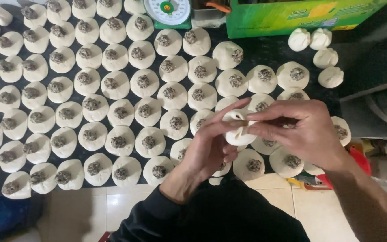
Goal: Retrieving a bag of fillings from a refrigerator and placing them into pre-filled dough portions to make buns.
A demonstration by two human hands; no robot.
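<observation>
Both hands hold one white dough bun [239,130] above a dark work surface [265,51]. My left hand [207,145] cups it from below and the left. My right hand [303,130] pinches its top edge with thumb and forefinger, so the dough is pleated and the filling is hidden. Around and under the hands lie several flat dough rounds, each with a dark ball of filling on top, such as the dough round [143,82] further back.
Rows of filled dough rounds cover the surface to the left. Several closed buns [320,39] sit at the back right. A green kitchen scale [169,12] and a green carton [292,15] stand at the back. Tiled floor [113,204] lies below the front edge.
</observation>
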